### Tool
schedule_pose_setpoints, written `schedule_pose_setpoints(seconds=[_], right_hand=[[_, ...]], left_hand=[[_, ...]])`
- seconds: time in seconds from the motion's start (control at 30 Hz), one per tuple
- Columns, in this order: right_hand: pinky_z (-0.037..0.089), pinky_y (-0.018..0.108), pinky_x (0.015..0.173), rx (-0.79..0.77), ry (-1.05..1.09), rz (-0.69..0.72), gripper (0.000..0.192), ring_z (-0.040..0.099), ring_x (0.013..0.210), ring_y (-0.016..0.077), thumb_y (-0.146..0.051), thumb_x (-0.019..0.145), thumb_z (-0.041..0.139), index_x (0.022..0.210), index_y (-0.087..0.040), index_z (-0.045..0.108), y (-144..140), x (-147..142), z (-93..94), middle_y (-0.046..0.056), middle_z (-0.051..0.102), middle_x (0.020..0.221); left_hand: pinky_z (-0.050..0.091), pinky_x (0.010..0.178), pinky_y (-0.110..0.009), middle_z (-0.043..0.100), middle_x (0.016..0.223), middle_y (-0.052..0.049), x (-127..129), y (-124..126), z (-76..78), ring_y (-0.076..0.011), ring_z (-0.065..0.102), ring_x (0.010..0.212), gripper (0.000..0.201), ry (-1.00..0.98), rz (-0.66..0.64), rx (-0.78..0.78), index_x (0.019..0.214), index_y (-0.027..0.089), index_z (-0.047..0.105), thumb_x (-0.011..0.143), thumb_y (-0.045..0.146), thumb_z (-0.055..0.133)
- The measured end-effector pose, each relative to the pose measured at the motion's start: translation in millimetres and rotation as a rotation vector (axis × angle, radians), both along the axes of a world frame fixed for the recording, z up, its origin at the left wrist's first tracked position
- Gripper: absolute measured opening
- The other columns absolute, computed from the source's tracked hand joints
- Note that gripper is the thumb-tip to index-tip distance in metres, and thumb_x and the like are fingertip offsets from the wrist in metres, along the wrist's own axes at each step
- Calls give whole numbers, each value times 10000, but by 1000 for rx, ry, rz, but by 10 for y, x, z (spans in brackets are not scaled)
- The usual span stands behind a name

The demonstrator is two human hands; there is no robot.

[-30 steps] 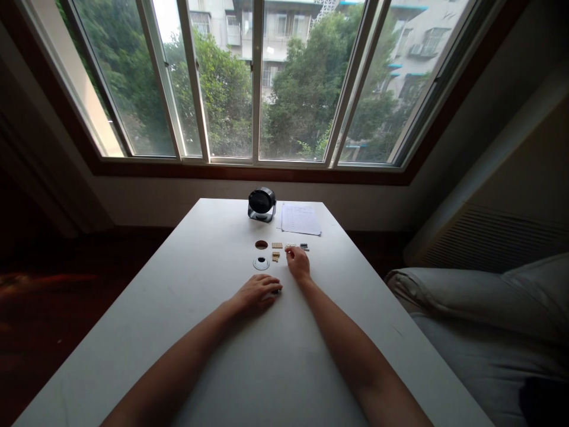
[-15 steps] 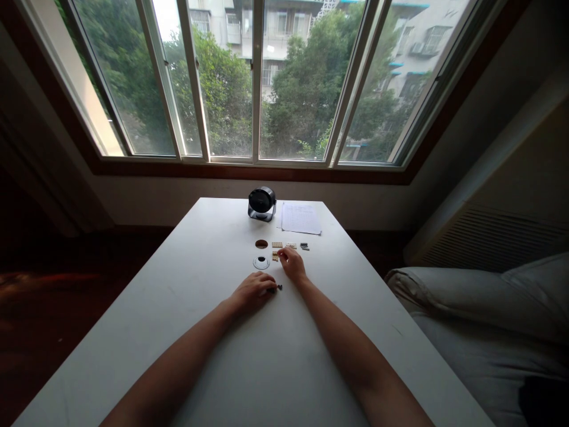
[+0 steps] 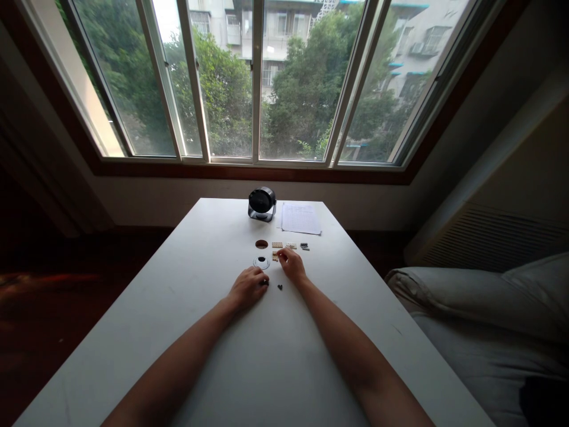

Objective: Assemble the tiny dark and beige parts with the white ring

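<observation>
My left hand (image 3: 247,286) rests on the white table (image 3: 186,284), fingers curled around a small dark piece at its fingertips, just below a white ring with a dark centre (image 3: 261,262). A tiny dark piece (image 3: 280,287) lies loose on the table between my hands. My right hand (image 3: 292,264) pinches a small tan brick (image 3: 276,256) at its fingertips. Beyond lie a brown disc (image 3: 261,244), tan plates (image 3: 277,244) and small grey pieces (image 3: 304,246).
A small black fan (image 3: 261,203) and a printed sheet of paper (image 3: 300,218) sit at the table's far end under the window. A grey cushioned seat (image 3: 484,320) stands to the right of the table.
My left hand moved up and left toward the white ring, leaving a tiny dark piece uncovered on the table. My right hand shifted left from the tan plates to the tan brick.
</observation>
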State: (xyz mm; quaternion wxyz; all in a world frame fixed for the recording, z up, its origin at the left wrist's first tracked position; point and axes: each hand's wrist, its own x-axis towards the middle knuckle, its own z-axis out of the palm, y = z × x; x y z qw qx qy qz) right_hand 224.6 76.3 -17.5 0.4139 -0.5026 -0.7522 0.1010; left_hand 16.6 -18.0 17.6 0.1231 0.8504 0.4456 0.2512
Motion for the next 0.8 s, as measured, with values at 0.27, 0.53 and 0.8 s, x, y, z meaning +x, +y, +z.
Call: schedule_pose_setpoints(seconds=[0.27, 0.53, 0.8], right_hand=[[439, 255, 736, -9, -6, 5, 152, 581, 778, 165, -195, 877, 514, 911, -218, 661, -1, -1, 4, 31, 647, 880], [440, 251, 725, -27, 6, 13, 157, 593, 769, 161, -206, 873, 513, 910, -214, 665, -5, -14, 9, 32, 667, 880], [443, 248, 713, -23, 13, 27, 139, 614, 777, 163, -205, 862, 527, 888, -221, 663, -9, -22, 11, 24, 690, 893]], left_hand=[[445, 894, -341, 627, 1024, -63, 1, -9, -7, -210, 564, 964, 223, -17, 42, -36, 1031, 252, 679, 820, 262, 609], [457, 879, -319, 628, 1024, -46, -11, 6, -57, -190, 574, 949, 296, -84, 93, -46, 1015, 248, 671, 786, 101, 557], [462, 850, -308, 632, 993, -50, -14, 15, -58, -186, 574, 934, 258, -108, 96, -59, 958, 229, 681, 787, 82, 557]])
